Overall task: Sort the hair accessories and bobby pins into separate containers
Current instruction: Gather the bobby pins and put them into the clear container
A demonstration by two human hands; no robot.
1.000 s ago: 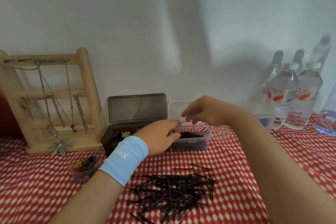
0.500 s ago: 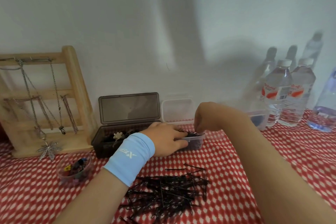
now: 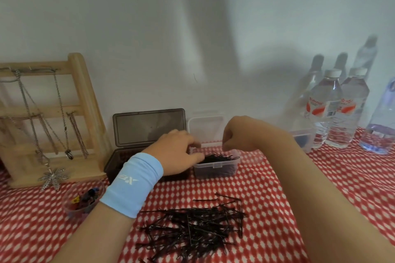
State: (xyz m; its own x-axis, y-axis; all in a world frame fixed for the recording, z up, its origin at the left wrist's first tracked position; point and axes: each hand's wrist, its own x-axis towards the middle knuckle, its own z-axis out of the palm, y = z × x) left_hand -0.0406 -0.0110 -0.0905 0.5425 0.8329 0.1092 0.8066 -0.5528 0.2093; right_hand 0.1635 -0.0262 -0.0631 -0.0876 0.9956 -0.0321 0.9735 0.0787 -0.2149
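Black bobby pins (image 3: 192, 228) lie heaped on the desk (image 3: 277, 188) at lower centre, most running left-right. The left hand (image 3: 175, 153) hides much of the dark box (image 3: 149, 128); its fingers clamp the pin-filled clear container (image 3: 215, 168) by its left edge. The right hand (image 3: 237, 132), slightly higher than before, hovers above with fingers curled together; whether they pinch a pin I cannot tell.

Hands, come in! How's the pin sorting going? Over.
Left hand grips clear box. Right hand curled above it, contents unclear. Pin pile not yet sorted. Nothing blocking.
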